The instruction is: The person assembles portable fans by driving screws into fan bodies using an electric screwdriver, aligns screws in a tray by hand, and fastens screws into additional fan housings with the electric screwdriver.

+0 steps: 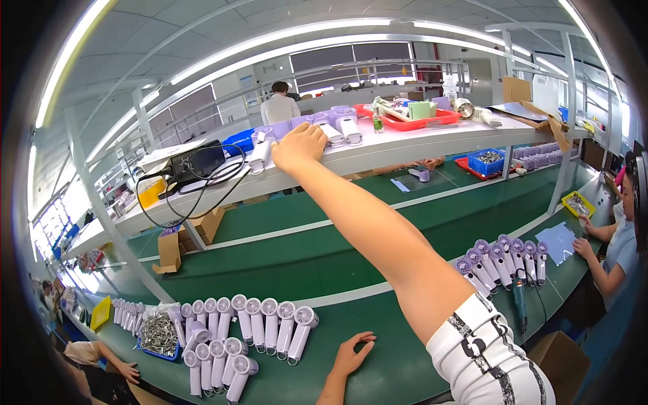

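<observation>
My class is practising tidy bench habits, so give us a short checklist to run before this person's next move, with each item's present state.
1. Left hand empty: ok; nothing shows in its grasp.
2. Right hand gripping a fan: cannot tell; it is at the shelf among pale purple fans, its contact hidden.
3. Left hand clear of bench fans: ok; they lie apart from it.
4. All bench fans in one neat row: not ok; they form uneven groups.
5. Metal parts in the blue tray: ok; heaped inside.

We have a green surface: lilac handheld fans and a blue tray of metal parts toward its near-left corner; more fans, teal power tool toward the right end.
</observation>
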A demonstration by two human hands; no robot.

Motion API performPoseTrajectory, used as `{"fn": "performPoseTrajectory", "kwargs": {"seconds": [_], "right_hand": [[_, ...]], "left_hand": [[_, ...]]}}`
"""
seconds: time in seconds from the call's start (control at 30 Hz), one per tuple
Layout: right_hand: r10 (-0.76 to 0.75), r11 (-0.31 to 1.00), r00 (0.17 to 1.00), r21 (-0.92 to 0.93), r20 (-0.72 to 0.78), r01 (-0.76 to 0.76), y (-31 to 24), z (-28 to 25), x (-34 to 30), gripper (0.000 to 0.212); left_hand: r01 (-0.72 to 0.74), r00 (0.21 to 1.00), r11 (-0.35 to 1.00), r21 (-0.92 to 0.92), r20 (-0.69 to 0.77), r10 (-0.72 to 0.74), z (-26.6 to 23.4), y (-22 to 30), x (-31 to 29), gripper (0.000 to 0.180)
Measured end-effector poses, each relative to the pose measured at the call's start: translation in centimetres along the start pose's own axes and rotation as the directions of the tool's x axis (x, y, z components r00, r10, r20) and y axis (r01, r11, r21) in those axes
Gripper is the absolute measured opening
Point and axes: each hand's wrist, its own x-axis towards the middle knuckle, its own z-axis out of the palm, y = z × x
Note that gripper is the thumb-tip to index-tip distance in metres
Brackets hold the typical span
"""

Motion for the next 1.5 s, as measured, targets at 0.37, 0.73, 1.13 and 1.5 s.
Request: {"fn": "performPoseTrajectory", "kwargs": {"seconds": [0.37, 0.73, 1.13, 1.5], "right_hand": [[-0.498, 0.608, 0.700, 0.369, -0.512, 0.702, 7.6, -4.7, -5.1, 0.076], [-0.067, 0.968, 0.711, 0.218, 0.700, -0.123, 51.6, -19.1, -38.8, 0.088], [-0.065, 0.977, 0.813, 0.203, 0.578, -0.067, 51.2, -12.5, -42.6, 0.109], [-0.147, 0.907, 0.924, 0.421, 0.354, -0.017, 48.8, -5.8, -38.2, 0.081]], "left_hand": [[-0.012, 0.999, 0.996, 0.086, 0.046, 0.008, 0.4, 0.8, 0.7, 0.026], [-0.103, 0.995, 0.959, 0.265, 0.035, 0.097, 7.9, 3.1, 1.9, 0.057], [-0.323, 0.863, 0.829, 0.456, 0.501, 0.060, 13.2, 5.7, 6.1, 0.100], [-0.166, 0.934, 0.772, 0.613, 0.348, -0.076, 6.2, 4.3, 7.2, 0.095]]}}
